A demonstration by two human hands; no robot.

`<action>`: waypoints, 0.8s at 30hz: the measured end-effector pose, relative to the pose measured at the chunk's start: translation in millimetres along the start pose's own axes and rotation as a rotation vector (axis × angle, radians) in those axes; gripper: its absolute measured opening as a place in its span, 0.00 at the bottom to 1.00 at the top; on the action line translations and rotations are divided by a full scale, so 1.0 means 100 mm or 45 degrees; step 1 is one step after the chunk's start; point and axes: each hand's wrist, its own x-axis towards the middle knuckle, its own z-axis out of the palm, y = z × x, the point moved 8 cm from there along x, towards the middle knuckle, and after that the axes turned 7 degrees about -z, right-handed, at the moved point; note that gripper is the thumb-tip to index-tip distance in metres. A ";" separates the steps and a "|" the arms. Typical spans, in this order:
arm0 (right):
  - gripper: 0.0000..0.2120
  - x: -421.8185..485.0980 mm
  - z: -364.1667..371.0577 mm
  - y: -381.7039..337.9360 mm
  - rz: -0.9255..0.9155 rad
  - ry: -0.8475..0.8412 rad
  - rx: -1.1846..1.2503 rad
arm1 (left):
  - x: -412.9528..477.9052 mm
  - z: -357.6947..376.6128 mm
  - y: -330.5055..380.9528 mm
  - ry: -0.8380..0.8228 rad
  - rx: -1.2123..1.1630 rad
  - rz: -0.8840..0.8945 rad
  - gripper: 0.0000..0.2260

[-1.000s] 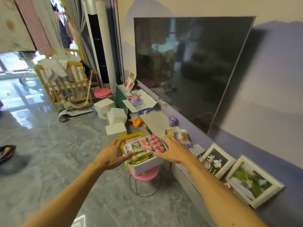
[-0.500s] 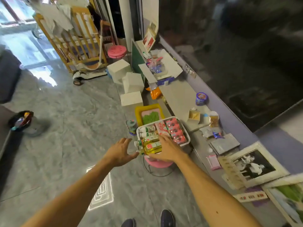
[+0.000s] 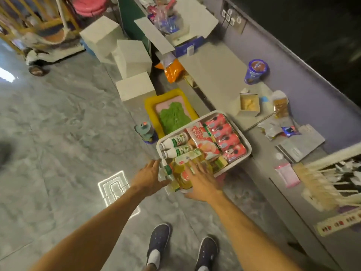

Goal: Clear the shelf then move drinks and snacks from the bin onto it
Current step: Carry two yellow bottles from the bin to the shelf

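While both arms reach up from the bottom of the frame, past a pair of dark shoes (image 3: 158,239) at bottom centre, the left hand (image 3: 149,178) sits at the near left corner of the white bin (image 3: 247,147). Its fingers are straight and together, their tips by the green cap of a yellow drink bottle (image 3: 178,170), and they hold nothing. The right hand (image 3: 203,184) lies over that bottle with fingers spread and flat, thumb out by the bin's near rim, nothing gripped.

The bin is at mid-frame, on a pink stool (image 3: 221,178), just beside the edge of the grey shelf (image 3: 214,79), which runs from lower right to top centre. Inside it, two white bottles (image 3: 173,142) with green labels lie at the left; their lettering is too blurred to read. A red snack pack (image 3: 201,137) carries white writing I cannot make out, and a row of pink packs (image 3: 224,133) shows a cartoon mouse figure on the nearest one.

Past the bin, a yellow tray (image 3: 150,104) rests on the floor. Farther up, on the shelf, stand an open box (image 3: 250,103) and a blue cup (image 3: 256,72), its print illegible.
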 end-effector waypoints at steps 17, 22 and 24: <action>0.39 -0.01 0.11 0.30 -0.053 0.254 -0.110 | 0.34 0.19 0.05 0.105 -0.375 0.067 0.12; 0.38 -0.56 -0.20 0.48 0.112 0.487 0.370 | 0.27 -0.32 0.32 0.087 -0.552 0.085 0.20; 0.39 -0.80 -0.34 0.59 0.254 0.635 0.605 | 0.19 -0.55 0.48 0.110 -0.543 0.147 0.25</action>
